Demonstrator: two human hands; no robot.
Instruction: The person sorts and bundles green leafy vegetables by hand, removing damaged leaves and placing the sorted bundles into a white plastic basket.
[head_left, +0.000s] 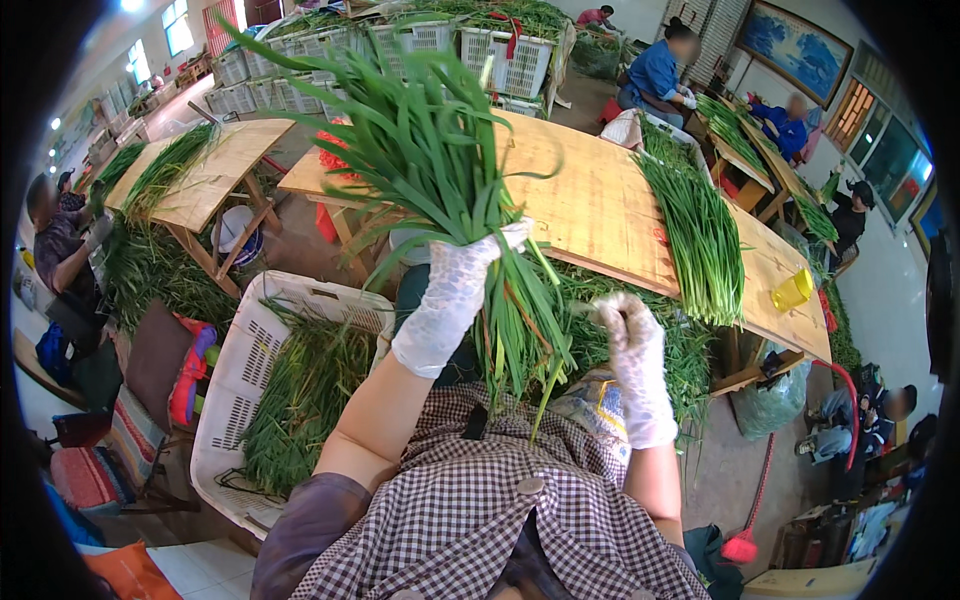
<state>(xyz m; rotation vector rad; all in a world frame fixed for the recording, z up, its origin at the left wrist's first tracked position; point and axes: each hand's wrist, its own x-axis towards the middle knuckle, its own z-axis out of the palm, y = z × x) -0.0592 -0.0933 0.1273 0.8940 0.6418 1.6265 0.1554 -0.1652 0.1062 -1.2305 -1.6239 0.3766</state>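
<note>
My left hand, in a white patterned glove, grips a bunch of long flat green leaves, likely garlic chives, above my lap. The leaf ends fan out past the hand, and some yellowed and brownish blades hang below it. To the right, my right hand, gloved the same way, is raised with its fingers curled together; a thin pale wisp shows by the fingertips, too blurred to tell what it is. A neat row of green stalks lies on the wooden table beyond this hand.
A white plastic crate of leaves stands at my left. Loose greens lie beneath the table edge. A yellow cup-like object sits on the table's right end. Stacked crates stand behind. Several people work at other tables; a person in blue sits back right.
</note>
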